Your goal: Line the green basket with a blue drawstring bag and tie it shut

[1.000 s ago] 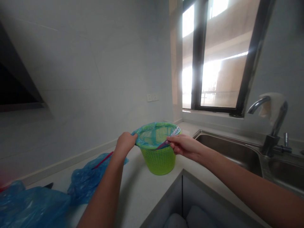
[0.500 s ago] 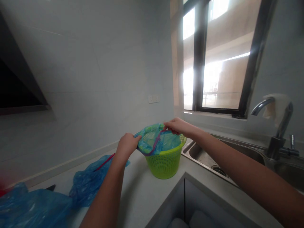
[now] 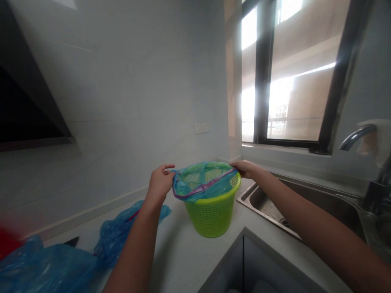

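Note:
A lime-green plastic basket [image 3: 210, 215] stands on the pale countertop [image 3: 183, 256] near the corner. A translucent blue bag [image 3: 198, 185] with a purple-red drawstring lies over its mouth. My left hand [image 3: 160, 182] pinches the bag's edge at the basket's left rim. My right hand [image 3: 246, 168] grips the bag's edge at the far right rim. The bag is stretched between both hands across the opening.
More crumpled blue bags [image 3: 125, 232] lie on the counter at the left, with a red thing at the left edge. A steel sink [image 3: 305, 207] and tap [image 3: 363, 138] are at the right. A window [image 3: 293, 81] is behind, a dark hood [image 3: 24, 114] at upper left.
My right hand moved from the basket's near rim to its far right rim, pulling the bag's edge across the opening. My left hand stayed at the left rim.

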A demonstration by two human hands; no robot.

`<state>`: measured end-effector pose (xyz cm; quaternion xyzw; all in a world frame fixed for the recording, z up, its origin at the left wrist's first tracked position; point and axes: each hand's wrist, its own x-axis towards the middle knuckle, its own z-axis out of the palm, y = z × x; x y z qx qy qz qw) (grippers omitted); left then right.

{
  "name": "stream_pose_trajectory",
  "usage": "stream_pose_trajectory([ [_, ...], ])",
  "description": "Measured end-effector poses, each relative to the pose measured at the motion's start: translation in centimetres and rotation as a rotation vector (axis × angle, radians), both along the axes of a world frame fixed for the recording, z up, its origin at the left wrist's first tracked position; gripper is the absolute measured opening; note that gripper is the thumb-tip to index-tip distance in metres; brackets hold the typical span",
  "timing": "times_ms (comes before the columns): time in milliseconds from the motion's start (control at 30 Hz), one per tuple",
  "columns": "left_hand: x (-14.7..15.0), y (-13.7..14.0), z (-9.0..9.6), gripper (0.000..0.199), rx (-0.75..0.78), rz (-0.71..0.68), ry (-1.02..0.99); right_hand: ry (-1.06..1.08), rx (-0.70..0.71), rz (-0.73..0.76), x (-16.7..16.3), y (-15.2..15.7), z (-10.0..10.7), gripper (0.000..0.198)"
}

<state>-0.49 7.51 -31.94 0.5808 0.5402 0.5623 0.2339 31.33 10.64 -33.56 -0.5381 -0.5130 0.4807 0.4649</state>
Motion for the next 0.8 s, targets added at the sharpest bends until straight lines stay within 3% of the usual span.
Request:
stream_pose_trajectory([
  [100,0.3,-0.3,0.3,0.059,-0.064,-0.121,-0.169,-0.154,0.080,-0.139,-0.2,0.0,0.4,0.026],
  [267,1.0,-1.0,1.0,0.068,-0.102,-0.253,-0.356,-0.407,0.352,-0.352,-0.8,-0.9,1.6,0.032],
  [333,1.4,-1.1,1.0,0.068,-0.072,-0.287,-0.359,-0.537,0.475,-0.339,-1.2,-1.2,2.2,0.026],
  [433,1.6,-1.0,0.7,0.074,-0.053,-0.346,-0.334,-0.700,0.627,-0.154,-2.0,-0.9,3.1,0.020],
  [533,1.6,-0.2,0.0,0.078,-0.039,-0.369,-0.258,-0.608,0.588,-0.031,-3.2,0.3,3.5,0.027],
  [700,2.1,1.0,-1.2,0.069,0.225,-0.215,0.026,-0.430,0.486,0.059,-5.4,2.1,3.7,0.031],
  [800,2.4,1.0,-1.5,0.073,0.301,-0.256,0.102,-0.065,0.475,0.139,-6.1,2.3,3.8,0.032],
])
